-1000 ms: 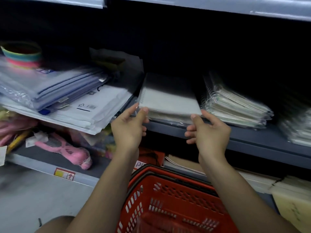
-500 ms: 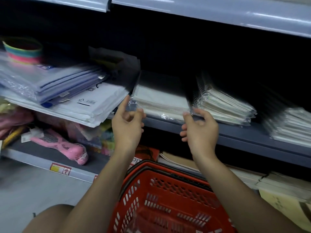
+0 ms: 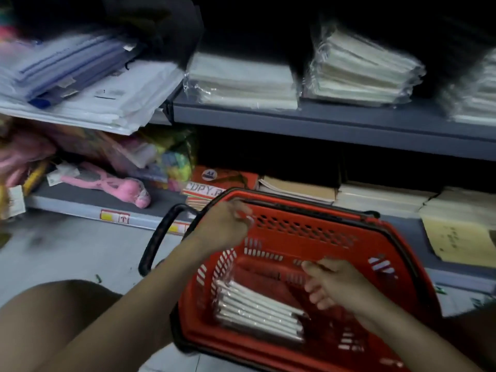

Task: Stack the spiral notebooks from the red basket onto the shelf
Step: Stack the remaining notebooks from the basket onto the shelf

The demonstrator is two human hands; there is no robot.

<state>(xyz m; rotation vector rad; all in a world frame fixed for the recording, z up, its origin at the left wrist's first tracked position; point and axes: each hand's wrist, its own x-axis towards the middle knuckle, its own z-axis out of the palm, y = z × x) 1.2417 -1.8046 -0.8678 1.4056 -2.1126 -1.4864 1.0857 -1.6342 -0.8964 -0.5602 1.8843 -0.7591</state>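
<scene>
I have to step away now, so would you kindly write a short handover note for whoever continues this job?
Left hand: empty, fingers loosely curled, over the red basket far rim.
Right hand: empty, open, inside the basket.
Done: a wrapped stack of notebooks lies on the grey shelf.
Left: a pack of spiral notebooks lies in the basket, ungripped. Lift it and stack it on the shelf.

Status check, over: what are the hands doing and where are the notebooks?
Left hand and right hand both empty, over the red basket. Wrapped notebooks lying in basket; one stack on the shelf. Nothing blocking.
</scene>
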